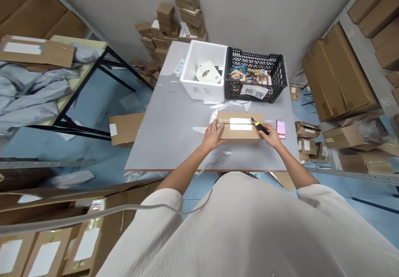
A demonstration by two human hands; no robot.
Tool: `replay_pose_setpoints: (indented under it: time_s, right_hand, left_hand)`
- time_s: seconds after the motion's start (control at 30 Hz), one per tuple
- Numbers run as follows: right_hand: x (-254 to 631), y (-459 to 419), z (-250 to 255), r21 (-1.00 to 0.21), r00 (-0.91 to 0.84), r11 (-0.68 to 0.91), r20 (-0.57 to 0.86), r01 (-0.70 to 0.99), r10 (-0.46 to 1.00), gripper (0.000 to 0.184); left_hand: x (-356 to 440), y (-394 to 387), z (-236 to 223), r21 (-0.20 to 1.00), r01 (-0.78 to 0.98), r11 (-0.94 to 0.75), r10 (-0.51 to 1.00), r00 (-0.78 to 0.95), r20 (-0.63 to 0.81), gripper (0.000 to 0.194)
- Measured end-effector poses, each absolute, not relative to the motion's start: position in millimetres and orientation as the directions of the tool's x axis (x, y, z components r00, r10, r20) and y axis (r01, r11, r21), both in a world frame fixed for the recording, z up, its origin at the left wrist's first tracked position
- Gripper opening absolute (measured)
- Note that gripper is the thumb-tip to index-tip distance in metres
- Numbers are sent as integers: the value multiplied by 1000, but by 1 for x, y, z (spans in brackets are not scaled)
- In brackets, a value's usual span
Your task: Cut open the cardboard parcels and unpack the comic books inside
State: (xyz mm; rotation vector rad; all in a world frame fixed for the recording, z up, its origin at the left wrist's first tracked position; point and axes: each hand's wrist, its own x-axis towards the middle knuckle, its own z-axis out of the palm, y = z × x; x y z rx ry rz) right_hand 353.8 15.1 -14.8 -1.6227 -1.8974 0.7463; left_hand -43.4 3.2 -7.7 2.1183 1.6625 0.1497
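Note:
A flat brown cardboard parcel (238, 132) with a white label and clear tape lies on the grey table (174, 123). My left hand (213, 136) rests on the parcel's left end, fingers spread over its edge and pressing it down. My right hand (272, 136) is closed round a black and yellow utility knife (259, 126), whose tip touches the parcel's right end by the label.
A pink phone (281, 128) lies right of the parcel. Behind it stand a white foam box (204, 71) and a black plastic crate (255, 75) holding books. Torn tape scraps litter the table. Cardboard boxes fill shelves on the right and the floor around.

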Motion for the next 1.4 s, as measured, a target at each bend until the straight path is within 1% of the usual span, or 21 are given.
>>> replay_pose_setpoints:
  time_s: [0.13, 0.2, 0.37, 0.5, 0.6, 0.67, 0.73, 0.83, 0.9, 0.97, 1.03, 1.1, 1.2, 1.27, 1.4]
  right_hand:
    - [349, 6, -15, -733, -51, 61, 36, 677, 998, 69]
    - [345, 1, -14, -756, -21, 40, 35, 654, 999, 69]
    - [334, 1, -1, -761, 21, 51, 85, 647, 996, 64]
    - [341, 11, 15, -709, 83, 49, 151, 703, 985, 60]
    - [349, 16, 22, -688, 106, 19, 139, 726, 985, 58]
    - [354, 19, 20, -684, 131, -15, 118, 730, 984, 60]
    - [358, 22, 16, -697, 165, -38, 116, 716, 979, 64]
    - [361, 27, 8, -745, 202, -23, 151, 666, 968, 68]
    - [362, 28, 3, -771, 197, -6, 155, 637, 968, 72]
    - [360, 26, -4, -783, 161, -2, 125, 622, 979, 77]
    - [358, 21, -12, -789, 121, -11, 80, 614, 989, 82]
    - [357, 14, -20, -795, 104, -37, 33, 606, 994, 85]
    - [356, 7, -30, -802, 111, -84, -23, 592, 994, 83]
    - [357, 5, -34, -802, 114, -99, -39, 588, 993, 81]
    - [354, 4, -34, -805, 112, -100, -41, 585, 993, 80]
  left_hand:
    - [-39, 5, -21, 566, 823, -46, 951, 210, -228, 122]
    - [-37, 8, -23, 604, 797, -3, 949, 194, -250, 125]
    - [-37, 22, -15, 584, 811, 27, 928, 196, -316, 119]
    - [-40, 38, -2, 568, 822, -41, 896, 281, -343, 111]
    - [-38, 51, 4, 560, 824, -83, 858, 346, -381, 102]
    - [-33, 58, 6, 566, 821, -79, 852, 350, -388, 98]
    - [-27, 61, 5, 594, 802, -55, 878, 323, -355, 95]
    - [-17, 60, 1, 665, 746, -17, 941, 236, -241, 88]
    - [-12, 55, -5, 697, 716, -17, 970, 180, -161, 88]
    - [-8, 49, -12, 701, 712, -33, 979, 163, -119, 92]
    - [-6, 42, -20, 690, 723, -38, 975, 177, -131, 88]
    - [-6, 38, -27, 673, 739, -31, 968, 190, -165, 76]
    - [-7, 35, -34, 648, 761, -24, 960, 198, -197, 60]
    - [-8, 34, -35, 637, 771, -31, 954, 212, -210, 61]
    - [-8, 34, -30, 601, 799, -30, 937, 231, -262, 84]
